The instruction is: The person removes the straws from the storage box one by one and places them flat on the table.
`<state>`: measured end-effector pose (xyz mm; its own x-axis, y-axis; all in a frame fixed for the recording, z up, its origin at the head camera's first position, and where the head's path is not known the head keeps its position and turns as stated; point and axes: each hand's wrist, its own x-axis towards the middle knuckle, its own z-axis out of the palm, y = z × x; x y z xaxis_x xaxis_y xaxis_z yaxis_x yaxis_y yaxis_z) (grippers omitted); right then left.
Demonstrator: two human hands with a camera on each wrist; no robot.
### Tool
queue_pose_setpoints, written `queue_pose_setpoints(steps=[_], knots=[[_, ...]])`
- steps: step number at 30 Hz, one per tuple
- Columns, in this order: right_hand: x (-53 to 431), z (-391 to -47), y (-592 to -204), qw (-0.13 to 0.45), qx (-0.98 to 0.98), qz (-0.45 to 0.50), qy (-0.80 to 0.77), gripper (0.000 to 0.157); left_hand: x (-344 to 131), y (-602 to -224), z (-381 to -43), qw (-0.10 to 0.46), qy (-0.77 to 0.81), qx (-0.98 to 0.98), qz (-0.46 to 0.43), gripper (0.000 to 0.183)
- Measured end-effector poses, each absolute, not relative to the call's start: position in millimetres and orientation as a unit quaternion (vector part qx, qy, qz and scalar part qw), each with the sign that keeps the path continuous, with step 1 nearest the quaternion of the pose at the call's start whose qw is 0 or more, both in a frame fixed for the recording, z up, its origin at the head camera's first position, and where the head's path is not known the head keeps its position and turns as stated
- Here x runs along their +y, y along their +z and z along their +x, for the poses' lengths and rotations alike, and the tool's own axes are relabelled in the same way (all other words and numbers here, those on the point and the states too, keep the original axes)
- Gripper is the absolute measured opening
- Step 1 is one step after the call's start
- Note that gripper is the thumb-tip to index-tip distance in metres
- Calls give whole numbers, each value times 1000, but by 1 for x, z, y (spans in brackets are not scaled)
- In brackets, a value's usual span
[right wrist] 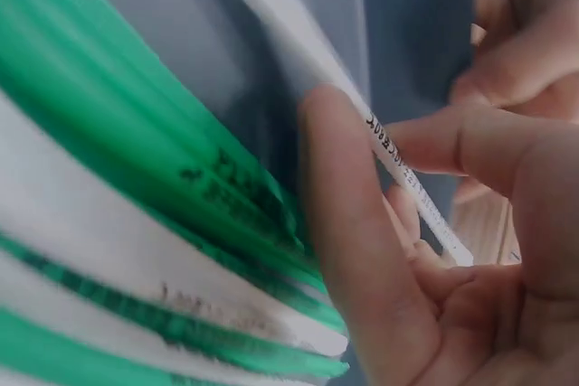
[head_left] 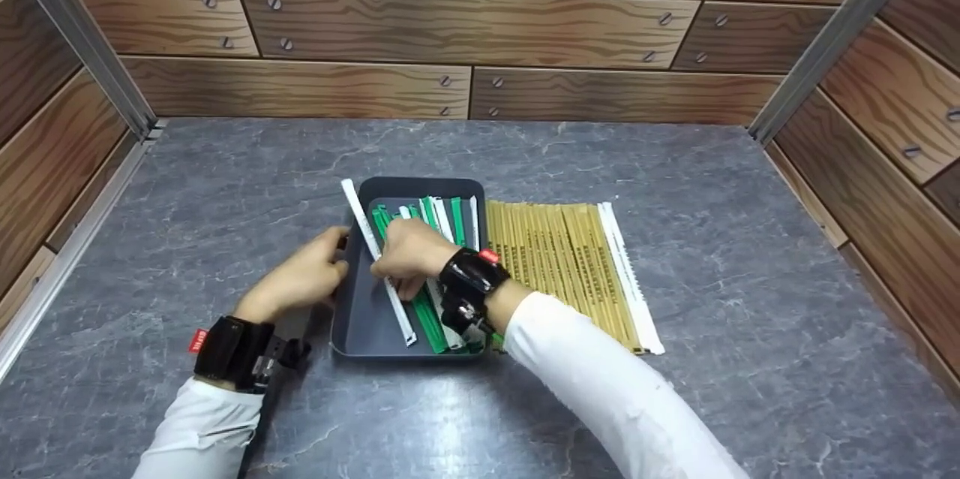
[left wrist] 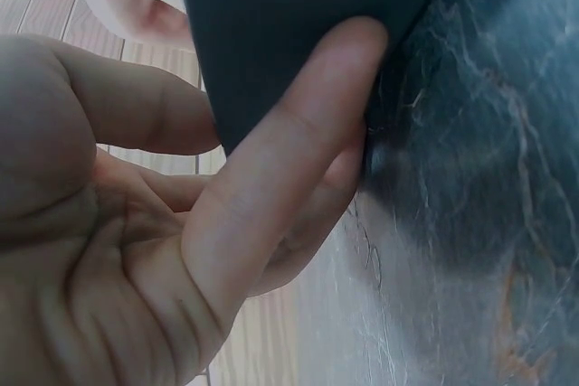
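- The brown wood-patterned walls (head_left: 480, 28) are enclosing the grey, marble-veined surface (head_left: 750, 276); I'm seeing nothing of them obstructing the work.
- The white fabric sleeve (head_left: 607, 389) is crossing the near part of a flat row of slim golden paper packets (head_left: 559, 261); a low swing of that arm could be scattering the row.
- The dark grey rectangular tray (head_left: 360, 325) is sitting left of the surface's middle, its right edge running just beside the golden row; too firm a push from the left could be driving it into them.
- The left hand (head_left: 300, 276) is bending its fingers against the tray's left edge, seemingly steadying it; how tightly, I can't tell.
- The right hand (head_left: 416, 250) is nearly closed, pinching one long, slim white paper packet (head_left: 364, 224) between thumb and finger over the tray.
- That packet is slanting, its far end reaching past the tray's far-left corner; loosened now, it could be dropping outside.
- Slim green paper packets (head_left: 427, 321) and other white ones (head_left: 442, 218) are crowding the tray's right side, partly hidden by the black wrist strap (head_left: 472, 269); that strap could be snagging them.
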<state>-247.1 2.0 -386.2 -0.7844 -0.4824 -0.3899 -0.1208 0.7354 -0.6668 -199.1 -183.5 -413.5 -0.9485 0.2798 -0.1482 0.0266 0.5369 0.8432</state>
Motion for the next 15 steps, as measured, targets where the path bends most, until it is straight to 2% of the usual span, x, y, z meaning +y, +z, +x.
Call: queue_pose_setpoints(steps=[2, 6, 7, 10, 15], knots=[[9, -247, -382, 276, 882, -176, -340, 32, -183, -413, -199, 135, 471, 867, 89, 57], [30, -245, -371, 255, 865, -185, -390, 9, -182, -411, -198, 139, 466, 869, 88, 57], [38, -245, -369, 247, 862, -186, -403, 8, -182, -411, -198, 138, 464, 870, 89, 57], [63, -244, -362, 219, 854, -186, -434, 28, -181, -410, -198, 141, 463, 871, 87, 58], [119, -247, -355, 165, 849, -175, -469, 40, -180, -410, -198, 148, 468, 868, 80, 59]])
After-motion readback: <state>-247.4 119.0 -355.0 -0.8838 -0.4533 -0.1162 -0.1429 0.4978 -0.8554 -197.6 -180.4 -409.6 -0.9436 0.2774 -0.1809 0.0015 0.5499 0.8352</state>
